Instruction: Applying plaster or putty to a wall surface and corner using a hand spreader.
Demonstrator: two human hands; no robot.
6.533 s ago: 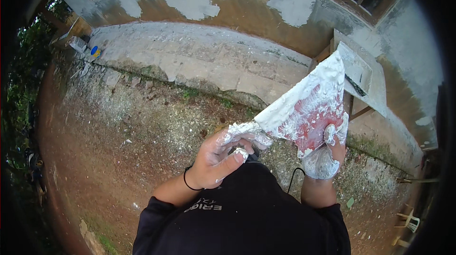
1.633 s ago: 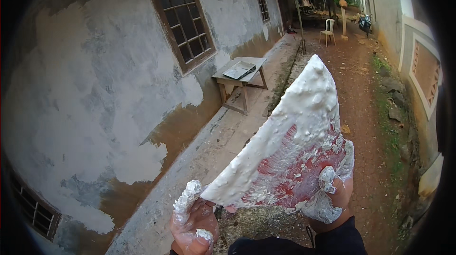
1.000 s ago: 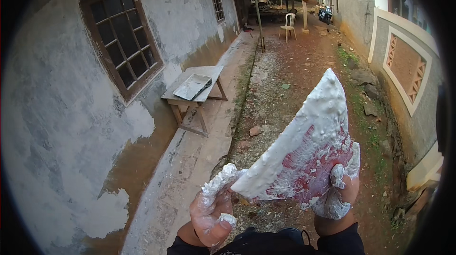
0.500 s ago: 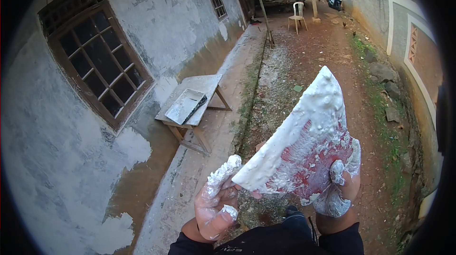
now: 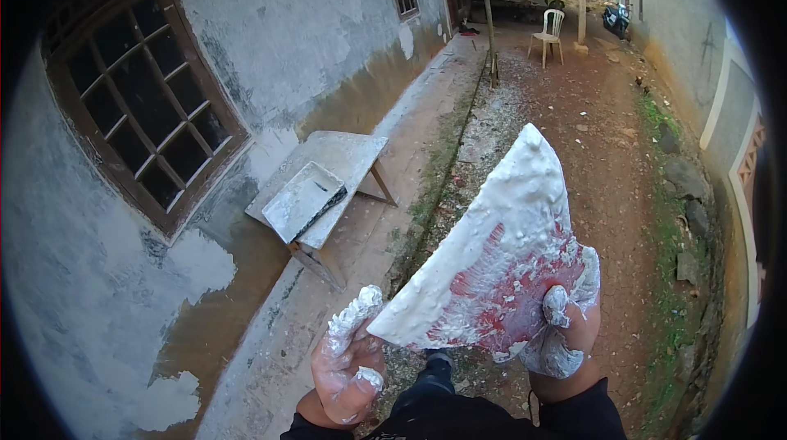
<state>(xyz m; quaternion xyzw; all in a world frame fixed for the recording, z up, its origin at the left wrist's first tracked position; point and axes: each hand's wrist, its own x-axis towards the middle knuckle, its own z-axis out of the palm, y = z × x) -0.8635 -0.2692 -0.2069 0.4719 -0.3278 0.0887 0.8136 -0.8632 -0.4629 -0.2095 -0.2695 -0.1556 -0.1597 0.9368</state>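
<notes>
A flat, roughly triangular red putty spreader [image 5: 510, 264] is held up in front of me, its face and long edge thickly coated with lumpy white putty. My right hand [image 5: 567, 335] grips its lower right part, thumb on the face and the other fingers mostly hidden behind it. White putty covers that hand's thumb and palm. Close beside the spreader's lower left corner is my left hand [image 5: 346, 366], its thumb and putty-caked forefinger apart with nothing between them. Whether a fingertip touches that corner I cannot tell.
On the left, a low wooden table [image 5: 358, 147] carries a putty-smeared tray [image 5: 307, 198] beside a patchily coated wall [image 5: 270, 38] with a barred window [image 5: 152, 100]. A dirt path [image 5: 607, 145] leads to a plastic chair [image 5: 549, 34], a post and a parked motorbike [image 5: 615, 20].
The view has turned slightly left, and the table now looks nearer. Both hands and the spreader appear a little farther left in view. The right hand's grip is the same.
</notes>
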